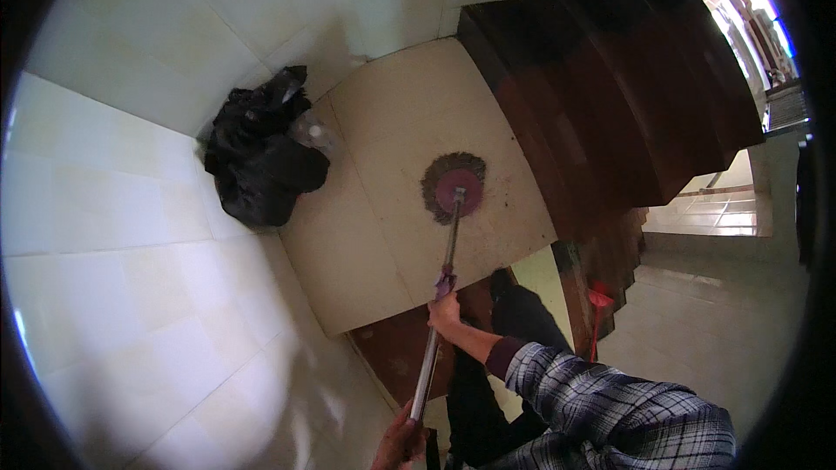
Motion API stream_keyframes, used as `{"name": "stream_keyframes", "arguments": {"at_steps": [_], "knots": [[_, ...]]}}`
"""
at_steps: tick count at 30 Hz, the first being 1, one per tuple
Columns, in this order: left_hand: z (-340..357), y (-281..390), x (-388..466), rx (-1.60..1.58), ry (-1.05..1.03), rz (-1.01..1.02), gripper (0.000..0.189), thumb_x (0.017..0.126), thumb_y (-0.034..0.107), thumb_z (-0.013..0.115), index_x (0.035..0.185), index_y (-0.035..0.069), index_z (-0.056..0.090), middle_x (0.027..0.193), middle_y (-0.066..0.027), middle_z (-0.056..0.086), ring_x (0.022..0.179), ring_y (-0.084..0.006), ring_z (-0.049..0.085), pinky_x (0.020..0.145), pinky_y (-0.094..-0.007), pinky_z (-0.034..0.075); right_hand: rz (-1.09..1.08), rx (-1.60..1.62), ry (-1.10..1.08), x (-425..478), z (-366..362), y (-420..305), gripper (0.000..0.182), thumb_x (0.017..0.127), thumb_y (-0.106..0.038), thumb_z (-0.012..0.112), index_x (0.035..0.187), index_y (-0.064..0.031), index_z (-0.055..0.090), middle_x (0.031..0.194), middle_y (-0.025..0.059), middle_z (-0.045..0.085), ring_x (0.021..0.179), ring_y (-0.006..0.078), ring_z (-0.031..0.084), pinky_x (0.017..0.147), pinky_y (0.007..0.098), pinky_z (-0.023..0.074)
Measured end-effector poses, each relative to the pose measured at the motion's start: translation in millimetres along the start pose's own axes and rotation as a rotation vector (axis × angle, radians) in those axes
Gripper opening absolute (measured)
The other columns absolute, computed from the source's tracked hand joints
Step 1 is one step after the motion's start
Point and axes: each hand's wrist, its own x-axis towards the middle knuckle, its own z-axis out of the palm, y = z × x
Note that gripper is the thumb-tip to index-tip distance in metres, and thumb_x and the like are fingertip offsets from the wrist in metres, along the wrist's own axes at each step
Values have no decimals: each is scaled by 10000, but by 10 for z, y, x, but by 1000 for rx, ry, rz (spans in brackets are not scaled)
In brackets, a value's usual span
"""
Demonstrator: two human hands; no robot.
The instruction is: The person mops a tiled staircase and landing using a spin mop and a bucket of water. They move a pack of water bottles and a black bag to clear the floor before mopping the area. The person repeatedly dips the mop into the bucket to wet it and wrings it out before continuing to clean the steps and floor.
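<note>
A spin mop with a round purple head (pixel 462 184) and a grey-brown fringe rests on the beige tiled landing (pixel 366 209). Its metal handle (pixel 428 356) slants down towards me. My right hand (pixel 446 314) is wrapped around the handle just below a purple collar (pixel 445 282). Lower down, near the bottom of the view, my left hand (pixel 400 440) grips the same handle. The left hand is partly cut off by the picture's edge. Small dark specks lie on the tiles to the right of the mop head.
Dark red-brown stairs (pixel 588 91) rise along the right. In the left corner, a black plastic bag (pixel 261 156) leans by the tiled wall (pixel 130 196), with a clear plastic bottle (pixel 313 132) beside it. A brown step (pixel 392 346) drops below the landing's edge. A red long-handled dustpan (pixel 599 300) stands lower right.
</note>
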Motion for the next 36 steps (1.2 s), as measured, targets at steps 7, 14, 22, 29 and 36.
{"name": "stream_keyframes", "arguments": {"at_steps": [7, 14, 22, 29, 36], "knots": [[39, -505, 500, 350, 103, 166, 468, 873, 177, 447, 1301, 152, 260, 643, -12, 456, 436, -60, 403, 363, -199, 350, -226, 32, -149, 302, -255, -63, 516, 746, -118, 555, 1113, 133, 293, 929, 286, 529, 838, 372, 556, 659, 432, 472], [797, 92, 1481, 700, 42, 190, 616, 865, 93, 428, 1368, 196, 87, 586, -23, 438, 402, -75, 413, 355, -207, 365, -424, -371, -171, 1154, -985, -1234, 637, 763, -132, 502, 1259, 95, 172, 1167, 273, 381, 965, 353, 517, 775, 422, 453], [1521, -21, 1707, 858, -33, 96, 643, 852, 88, 434, 1369, 154, 59, 529, -13, 418, 388, -104, 406, 341, -242, 347, -228, -161, -65, 1454, -1906, -908, 535, 776, -191, 498, 1192, 84, 305, 1040, 264, 502, 913, 379, 541, 745, 409, 471], [1202, -486, 839, 924, -27, -239, 692, 853, 127, 470, 1370, 215, 19, 581, -6, 405, 443, -95, 436, 367, -242, 381, -804, -278, 251, 866, -1550, 736, 658, 706, -118, 482, 1253, 115, 200, 1247, 334, 281, 1179, 426, 278, 974, 402, 290], [1143, -896, 277, 210, -1, -461, 299, 863, 223, 483, 1127, 143, 368, 589, 3, 440, 413, -75, 388, 356, -225, 349, 377, 970, -381, -95, -2158, 870, 178, 787, -149, 535, 901, -36, 457, 649, 59, 497, 570, 175, 543, 513, 271, 465]]}}
